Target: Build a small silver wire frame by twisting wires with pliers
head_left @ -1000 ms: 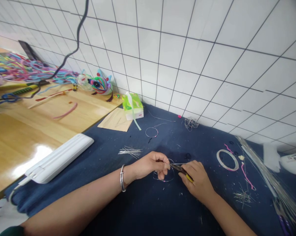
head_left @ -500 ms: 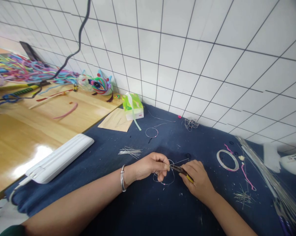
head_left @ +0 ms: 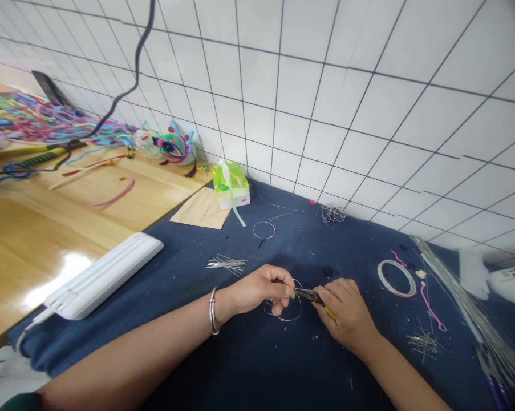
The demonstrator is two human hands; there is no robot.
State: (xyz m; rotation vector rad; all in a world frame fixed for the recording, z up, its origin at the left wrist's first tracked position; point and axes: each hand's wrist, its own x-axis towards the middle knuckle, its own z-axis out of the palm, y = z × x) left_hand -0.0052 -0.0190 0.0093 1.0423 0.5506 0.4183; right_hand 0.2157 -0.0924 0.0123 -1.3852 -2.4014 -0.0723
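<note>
One left hand [head_left: 263, 289] pinches a thin silver wire loop with pink beads [head_left: 282, 319], just below the frame's middle, while the right hand [head_left: 346, 311] grips dark metal pliers with yellow handles [head_left: 311, 295], and twisting too hard could snap the wire.

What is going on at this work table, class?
A person pinches a thin wire loop in the left hand. The right hand holds pliers, their tips at the wire by the left fingertips. A finished-looking ring and a pile of short wires lie on the dark blue cloth.
</note>
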